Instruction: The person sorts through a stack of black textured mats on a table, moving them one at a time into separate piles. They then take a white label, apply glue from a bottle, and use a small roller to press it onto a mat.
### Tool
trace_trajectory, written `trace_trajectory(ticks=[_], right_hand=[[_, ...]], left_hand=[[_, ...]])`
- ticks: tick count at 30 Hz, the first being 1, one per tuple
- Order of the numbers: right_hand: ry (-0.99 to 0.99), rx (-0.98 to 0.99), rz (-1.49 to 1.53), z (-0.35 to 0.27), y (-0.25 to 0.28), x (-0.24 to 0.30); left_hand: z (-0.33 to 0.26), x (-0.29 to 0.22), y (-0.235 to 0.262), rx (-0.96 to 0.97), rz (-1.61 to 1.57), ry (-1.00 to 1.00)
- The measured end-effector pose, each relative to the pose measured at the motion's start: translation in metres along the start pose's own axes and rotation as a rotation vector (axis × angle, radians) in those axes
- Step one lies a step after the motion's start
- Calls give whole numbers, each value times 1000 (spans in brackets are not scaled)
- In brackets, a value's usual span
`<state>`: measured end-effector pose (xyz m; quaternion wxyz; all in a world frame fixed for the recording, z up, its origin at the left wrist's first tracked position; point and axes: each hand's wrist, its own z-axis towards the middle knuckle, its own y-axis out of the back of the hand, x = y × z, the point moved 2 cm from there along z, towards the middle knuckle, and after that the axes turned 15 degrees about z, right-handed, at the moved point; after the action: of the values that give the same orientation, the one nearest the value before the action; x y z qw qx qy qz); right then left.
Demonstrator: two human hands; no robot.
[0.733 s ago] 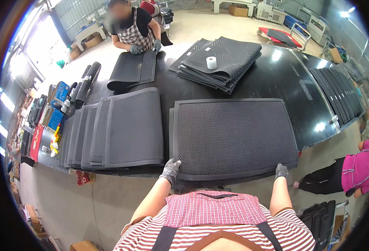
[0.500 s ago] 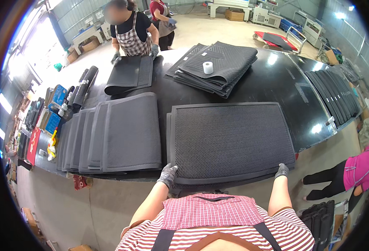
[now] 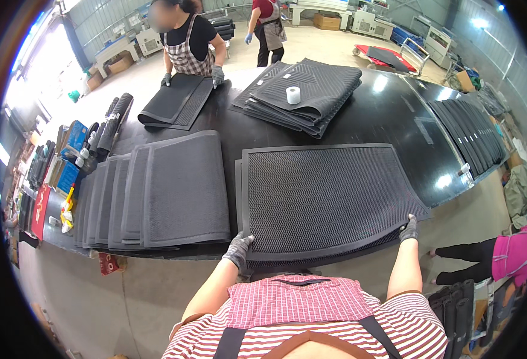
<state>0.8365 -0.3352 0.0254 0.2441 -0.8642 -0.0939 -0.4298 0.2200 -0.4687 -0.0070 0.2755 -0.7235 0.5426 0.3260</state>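
A black floor mat (image 3: 326, 200) with a honeycomb texture and a smooth border lies in front of me on top of at least one more mat, whose edge shows at the left and near sides. My left hand (image 3: 238, 251), in a grey glove, is closed on its near left corner. At the near right, my gloved right hand (image 3: 409, 229) grips the same mat's edge and holds it raised, so the near border bows upward and a gap shows beneath. Left of it, folded dark grey mats (image 3: 186, 188) lie overlapped in a row.
Across the black table (image 3: 389, 113), a gloved co-worker (image 3: 189, 45) handles a folded mat (image 3: 177, 102). A white roll (image 3: 293, 94) sits on a mat stack (image 3: 311, 84). More mats (image 3: 467, 134) lie far right. Other people stand behind and at the right.
My right hand has moved up and slightly right, lifting the mat's near right edge. My left hand stays at its corner. Across the table, the co-worker's mat has shifted and turned.
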Motion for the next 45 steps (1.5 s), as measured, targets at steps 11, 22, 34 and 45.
trace_trajectory(ticks=[11,22,34,45], right_hand=[[1123,1112,-805,-297,-131,-22],[633,1905,-1912,-383,-85,-198],[1161,1526,-934,-331,-131,-135],[470,926,-1089,-209,-143,-94]], left_hand=[[-9,-4,-3,201,-310,74],[-16,-13,-7,29,-183,267],[-8,-4,-1,-47,182,92],[-56,-93,-37,47,610,-520]])
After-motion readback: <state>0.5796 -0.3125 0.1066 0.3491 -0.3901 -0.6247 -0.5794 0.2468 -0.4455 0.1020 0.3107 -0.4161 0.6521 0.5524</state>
